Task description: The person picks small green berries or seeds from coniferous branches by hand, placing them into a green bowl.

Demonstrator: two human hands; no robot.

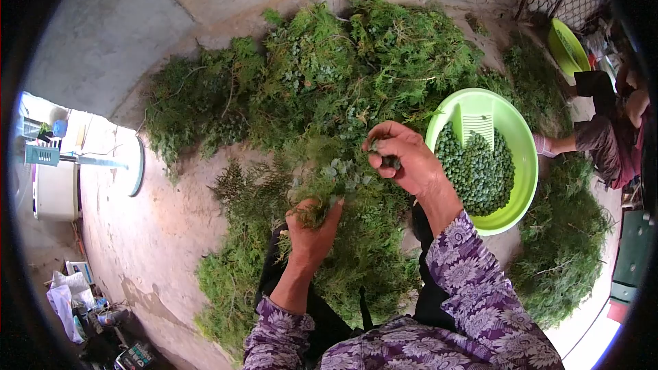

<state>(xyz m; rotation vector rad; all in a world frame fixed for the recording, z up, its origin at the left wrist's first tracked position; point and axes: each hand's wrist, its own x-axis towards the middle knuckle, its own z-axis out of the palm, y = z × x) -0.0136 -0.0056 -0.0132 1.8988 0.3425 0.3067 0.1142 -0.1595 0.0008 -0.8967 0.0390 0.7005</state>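
Observation:
My left hand point(313, 226) is closed around a leafy green sprig point(336, 181) that bears pale bluish-green cones, above the greenery between my legs. Up and to the right, my right hand point(404, 157) has its fingers curled round a few small green cones point(388, 159). Just right of that hand stands a light green basin point(526, 164) with a ridged washboard part point(478, 123), holding a heap of round green cones point(480, 178). A large pile of cut evergreen branches point(308, 62) lies beyond both hands.
More branches point(562, 253) lie right of the basin. At the far right a seated person point(603, 144) is partly visible near another green basin point(567, 48). A standing fan point(133, 164) is at the left, with bags and clutter point(75, 301) at the lower left.

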